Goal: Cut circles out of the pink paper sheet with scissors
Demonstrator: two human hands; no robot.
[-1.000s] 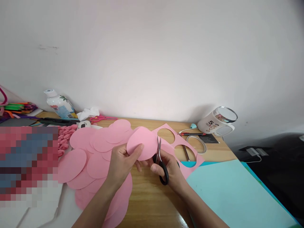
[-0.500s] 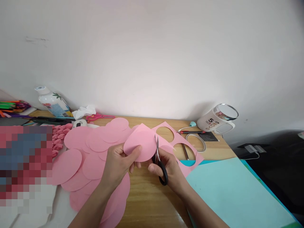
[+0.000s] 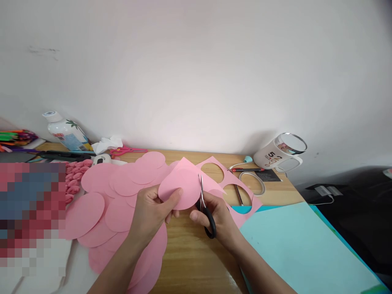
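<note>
My left hand [image 3: 156,208] pinches a piece of pink paper [image 3: 180,183], thumb on its face and fingers behind it. The paper is rounded along the lower edge, with a pointed corner at the top and a strip trailing off to the right. My right hand [image 3: 216,210] grips black-handled scissors [image 3: 208,220], their blades slightly apart at the paper's right edge. Beneath and left of my left hand lies a spread of overlapping pink paper circles [image 3: 122,212]. Behind my right hand rests a pink sheet with round holes cut out [image 3: 226,179].
Pale blue sheets [image 3: 300,241] cover the table's right side. A white mug [image 3: 275,153], a tape roll [image 3: 252,183] and a pen [image 3: 246,170] stand or lie at the back right. Pink scissors [image 3: 127,151], crumpled tissue [image 3: 107,145] and a white bottle [image 3: 65,130] are at the back left.
The scissor blades have closed a little and shifted slightly left at the paper's edge. The paper and both hands are in nearly the same place; the view has moved slightly.
</note>
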